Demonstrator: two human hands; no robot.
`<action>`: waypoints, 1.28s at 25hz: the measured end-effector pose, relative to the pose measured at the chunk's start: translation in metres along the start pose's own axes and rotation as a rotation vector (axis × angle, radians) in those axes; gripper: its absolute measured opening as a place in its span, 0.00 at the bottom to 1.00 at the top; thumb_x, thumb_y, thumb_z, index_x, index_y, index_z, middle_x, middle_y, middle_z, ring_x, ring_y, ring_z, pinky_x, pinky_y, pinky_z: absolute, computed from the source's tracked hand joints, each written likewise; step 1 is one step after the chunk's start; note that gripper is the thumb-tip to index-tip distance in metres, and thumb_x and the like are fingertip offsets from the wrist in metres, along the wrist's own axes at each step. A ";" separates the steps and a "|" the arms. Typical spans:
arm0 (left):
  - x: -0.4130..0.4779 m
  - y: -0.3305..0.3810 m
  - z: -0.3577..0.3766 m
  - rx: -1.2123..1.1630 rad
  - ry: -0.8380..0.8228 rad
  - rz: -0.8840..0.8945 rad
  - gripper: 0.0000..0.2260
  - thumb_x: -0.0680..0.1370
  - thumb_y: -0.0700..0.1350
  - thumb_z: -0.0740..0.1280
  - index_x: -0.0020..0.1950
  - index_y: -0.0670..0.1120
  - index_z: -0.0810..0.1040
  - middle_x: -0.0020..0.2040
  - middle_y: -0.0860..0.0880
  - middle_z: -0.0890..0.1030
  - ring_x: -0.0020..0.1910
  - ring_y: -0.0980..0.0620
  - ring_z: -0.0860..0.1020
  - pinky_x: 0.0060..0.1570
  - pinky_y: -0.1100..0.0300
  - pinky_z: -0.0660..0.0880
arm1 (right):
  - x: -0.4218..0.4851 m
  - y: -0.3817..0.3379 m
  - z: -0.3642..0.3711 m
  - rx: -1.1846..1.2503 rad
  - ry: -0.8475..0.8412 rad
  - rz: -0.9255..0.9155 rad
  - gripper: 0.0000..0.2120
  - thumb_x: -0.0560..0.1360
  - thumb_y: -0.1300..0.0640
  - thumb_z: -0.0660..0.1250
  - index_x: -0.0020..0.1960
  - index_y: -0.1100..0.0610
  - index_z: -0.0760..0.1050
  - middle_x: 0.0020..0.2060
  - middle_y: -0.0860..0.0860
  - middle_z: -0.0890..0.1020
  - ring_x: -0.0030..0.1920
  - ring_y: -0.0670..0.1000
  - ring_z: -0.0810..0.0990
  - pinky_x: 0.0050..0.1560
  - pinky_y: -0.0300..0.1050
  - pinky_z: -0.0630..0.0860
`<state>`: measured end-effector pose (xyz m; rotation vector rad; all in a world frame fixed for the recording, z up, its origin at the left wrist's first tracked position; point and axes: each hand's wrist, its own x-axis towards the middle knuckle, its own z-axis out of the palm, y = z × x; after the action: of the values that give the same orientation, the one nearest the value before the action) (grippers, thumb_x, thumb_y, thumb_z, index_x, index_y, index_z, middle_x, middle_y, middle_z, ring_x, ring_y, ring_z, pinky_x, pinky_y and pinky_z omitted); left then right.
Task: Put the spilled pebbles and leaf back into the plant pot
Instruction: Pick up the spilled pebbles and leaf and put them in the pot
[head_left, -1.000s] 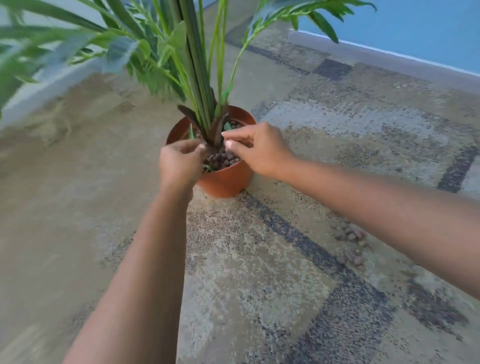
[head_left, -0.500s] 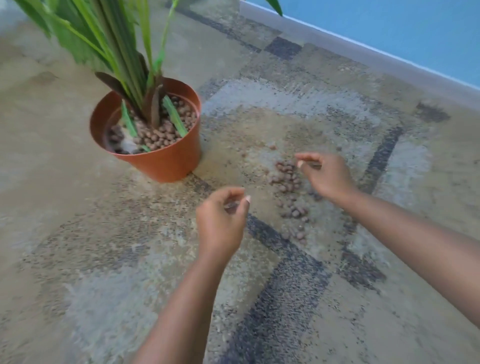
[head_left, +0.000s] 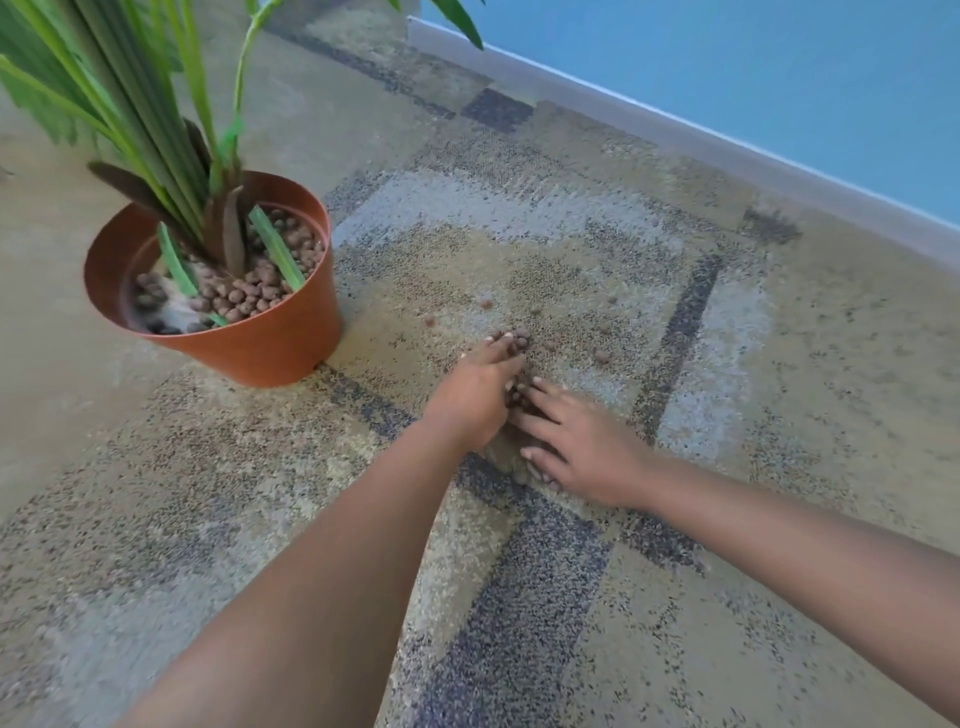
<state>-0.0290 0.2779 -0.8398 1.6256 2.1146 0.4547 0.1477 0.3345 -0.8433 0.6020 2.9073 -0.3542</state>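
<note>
An orange plant pot (head_left: 270, 348) with a green plant and brown pebbles inside stands on the carpet at the left. Spilled brown pebbles (head_left: 601, 355) lie scattered on the carpet to its right. My left hand (head_left: 475, 395) lies on the carpet with straight fingers reaching into the pebble pile. My right hand (head_left: 582, 441) lies flat beside it, fingers spread, touching the carpet. The two hands meet over the pile, and most of the pebbles are hidden between them. I see no loose leaf on the floor.
Patterned beige and dark carpet (head_left: 545, 597) covers the floor. A grey baseboard (head_left: 727, 156) under a blue wall runs along the back right. Long plant leaves (head_left: 130, 93) hang over the pot at the upper left.
Both hands have come down from the pot to the carpet and closed in on the spilled pebbles. The view has swung so the pot sits at the left.
</note>
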 end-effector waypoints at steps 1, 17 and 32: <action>0.001 -0.001 -0.001 0.034 0.032 0.017 0.20 0.79 0.37 0.64 0.70 0.45 0.73 0.76 0.49 0.64 0.72 0.45 0.67 0.67 0.47 0.71 | -0.004 -0.001 0.000 -0.006 0.034 -0.014 0.25 0.81 0.41 0.50 0.75 0.48 0.62 0.77 0.53 0.61 0.77 0.56 0.57 0.75 0.58 0.53; -0.033 0.002 -0.007 -0.182 0.295 -0.079 0.20 0.73 0.28 0.68 0.61 0.45 0.80 0.57 0.47 0.81 0.56 0.49 0.78 0.57 0.60 0.77 | -0.005 0.005 -0.018 0.544 0.330 0.187 0.13 0.75 0.59 0.70 0.57 0.47 0.80 0.52 0.41 0.83 0.49 0.41 0.83 0.58 0.35 0.78; -0.074 0.014 0.003 -0.787 0.300 -0.576 0.12 0.73 0.39 0.74 0.54 0.47 0.79 0.46 0.49 0.80 0.43 0.53 0.79 0.46 0.62 0.79 | 0.003 0.010 -0.040 1.784 0.165 0.538 0.06 0.76 0.71 0.61 0.47 0.64 0.74 0.43 0.59 0.81 0.42 0.54 0.81 0.43 0.43 0.82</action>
<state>-0.0002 0.2104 -0.8251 0.5104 2.0684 1.1822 0.1448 0.3549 -0.8076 1.4285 1.5461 -2.7253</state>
